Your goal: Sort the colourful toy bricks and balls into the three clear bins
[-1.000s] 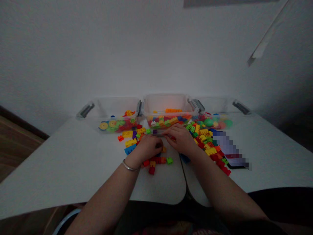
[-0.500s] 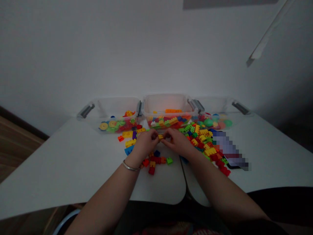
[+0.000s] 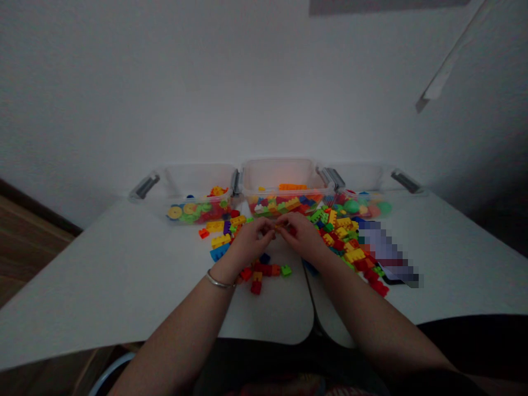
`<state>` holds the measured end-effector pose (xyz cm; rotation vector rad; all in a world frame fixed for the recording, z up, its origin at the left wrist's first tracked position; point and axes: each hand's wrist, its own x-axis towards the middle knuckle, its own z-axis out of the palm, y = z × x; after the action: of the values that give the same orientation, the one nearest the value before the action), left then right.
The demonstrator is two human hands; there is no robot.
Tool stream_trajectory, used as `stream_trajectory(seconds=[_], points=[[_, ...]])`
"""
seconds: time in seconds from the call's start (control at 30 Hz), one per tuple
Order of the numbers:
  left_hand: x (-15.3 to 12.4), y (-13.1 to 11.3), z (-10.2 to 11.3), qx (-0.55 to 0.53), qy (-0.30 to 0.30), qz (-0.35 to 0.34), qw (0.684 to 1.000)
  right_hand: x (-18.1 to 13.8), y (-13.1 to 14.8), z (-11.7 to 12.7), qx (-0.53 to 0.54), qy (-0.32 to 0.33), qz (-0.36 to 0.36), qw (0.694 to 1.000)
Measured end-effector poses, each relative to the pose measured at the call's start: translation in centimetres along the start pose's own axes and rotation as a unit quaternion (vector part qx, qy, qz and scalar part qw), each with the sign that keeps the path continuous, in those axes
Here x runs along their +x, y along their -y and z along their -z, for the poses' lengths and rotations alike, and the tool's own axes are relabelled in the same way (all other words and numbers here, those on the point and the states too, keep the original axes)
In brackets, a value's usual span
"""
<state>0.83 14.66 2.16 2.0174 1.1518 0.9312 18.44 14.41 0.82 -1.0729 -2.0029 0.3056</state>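
A small yellow-orange toy brick (image 3: 281,226) is pinched between the fingertips of both hands, mostly covered by them. My left hand (image 3: 252,237), with a silver bangle at the wrist, has thumb and fingers closed at the brick's left side. From the other side, my right hand (image 3: 304,234) grips it with bent fingers. Below the hands lie loose bricks, among them a red brick (image 3: 263,270), a light green brick (image 3: 286,270) and a dark blue brick (image 3: 264,258). Yellow bricks (image 3: 220,240) and a blue piece (image 3: 219,252) lie left of my left hand.
Three clear boxes stand along the wall: a left box (image 3: 198,199), a middle box (image 3: 284,191) and a right box (image 3: 367,196), all holding colourful pieces. A heap of bricks (image 3: 348,242) spreads beside my right forearm, against a blurred-out phone (image 3: 388,256). A gap splits the white tabletop (image 3: 268,319).
The hands and the small brick have shifted slightly to the right. My left fingers have loosened a little, and less of the brick shows now. The bricks on the table stay put.
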Motion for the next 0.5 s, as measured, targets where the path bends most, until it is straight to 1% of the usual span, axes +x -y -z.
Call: stream_trajectory(seconds=[0.13,0.23,0.3,0.4,0.47,0.5], points=[[-0.1,0.1,-0.1,0.014,0.015,-0.034,0.999,0.2,0.1,0.4,0.023,-0.014,0.071,0.997],[0.0,0.3,-0.1,0.045,0.017,-0.045,0.998,0.3,0.2,0.9,0.025,-0.057,0.1,0.993],[0.0,0.4,0.0,0.092,0.016,-0.058,0.994,0.5,0.5,1.5,0.01,-0.104,0.111,0.988],[-0.1,0.4,0.2,0.159,0.016,-0.073,0.984,1.2,1.1,2.9,-0.037,-0.205,0.11,0.972],[-0.2,0.4,0.3,0.175,0.016,-0.074,0.982,1.8,1.4,4.0,-0.071,-0.266,0.099,0.956],[-0.2,0.5,0.3,0.175,0.016,-0.074,0.982,2.2,1.5,4.5,-0.084,-0.282,0.091,0.951]])
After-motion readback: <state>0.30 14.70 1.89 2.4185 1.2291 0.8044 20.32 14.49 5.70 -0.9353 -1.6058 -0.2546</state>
